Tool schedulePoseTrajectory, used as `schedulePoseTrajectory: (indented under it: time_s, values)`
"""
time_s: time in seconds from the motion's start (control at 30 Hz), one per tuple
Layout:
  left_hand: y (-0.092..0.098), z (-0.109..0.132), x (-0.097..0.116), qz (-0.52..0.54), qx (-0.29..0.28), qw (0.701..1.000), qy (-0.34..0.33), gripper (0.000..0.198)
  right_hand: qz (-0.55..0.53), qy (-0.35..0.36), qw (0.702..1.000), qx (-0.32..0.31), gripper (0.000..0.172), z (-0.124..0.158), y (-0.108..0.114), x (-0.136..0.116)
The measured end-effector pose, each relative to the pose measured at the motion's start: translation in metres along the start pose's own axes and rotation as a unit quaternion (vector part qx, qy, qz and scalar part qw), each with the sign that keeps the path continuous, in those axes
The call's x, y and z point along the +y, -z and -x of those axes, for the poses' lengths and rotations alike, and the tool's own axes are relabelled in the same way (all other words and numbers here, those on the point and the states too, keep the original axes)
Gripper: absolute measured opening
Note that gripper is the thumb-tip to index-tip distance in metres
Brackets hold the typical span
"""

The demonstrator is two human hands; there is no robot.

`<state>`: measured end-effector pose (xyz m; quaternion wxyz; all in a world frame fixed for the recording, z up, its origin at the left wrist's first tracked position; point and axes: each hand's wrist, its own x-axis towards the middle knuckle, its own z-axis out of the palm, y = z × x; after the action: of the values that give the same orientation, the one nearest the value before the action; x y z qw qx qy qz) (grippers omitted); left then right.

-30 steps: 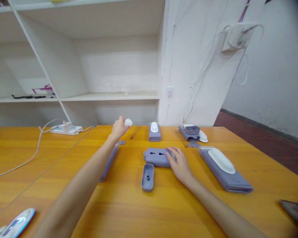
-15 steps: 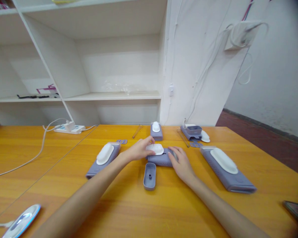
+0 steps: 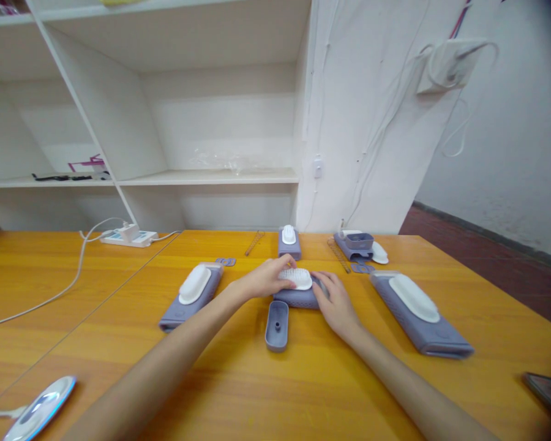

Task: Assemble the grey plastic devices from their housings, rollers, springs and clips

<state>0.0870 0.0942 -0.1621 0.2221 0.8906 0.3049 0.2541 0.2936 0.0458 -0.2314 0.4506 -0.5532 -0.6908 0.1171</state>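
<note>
White oval piece [image 3: 300, 279], studded, round-ended

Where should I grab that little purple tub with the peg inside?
Pinch the two long side walls of the purple tub, coming from above and the person's side. It lies open side up and looks narrow enough to span. Its far end sits close to the purple block, where the left hand and right hand are, so the near side seems easier.
</note>
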Motion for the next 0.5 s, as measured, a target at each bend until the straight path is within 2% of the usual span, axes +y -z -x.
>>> schedulePoseTrajectory:
  time_s: [0.33,0.5]
  values:
    - [-0.0019,0.0039,0.0052,-0.006,0.002,1.0,0.01,0.034,-0.009,-0.004,1.0,-0.004,0.038,-0.0007,-0.0007,0.0026]
    - [-0.0087,0.0066,0.0054,-0.005,0.043,0.998,0.038,0.028,-0.003,0.003,1.0,-0.004,0.036,-0.001,-0.001,0.0031]
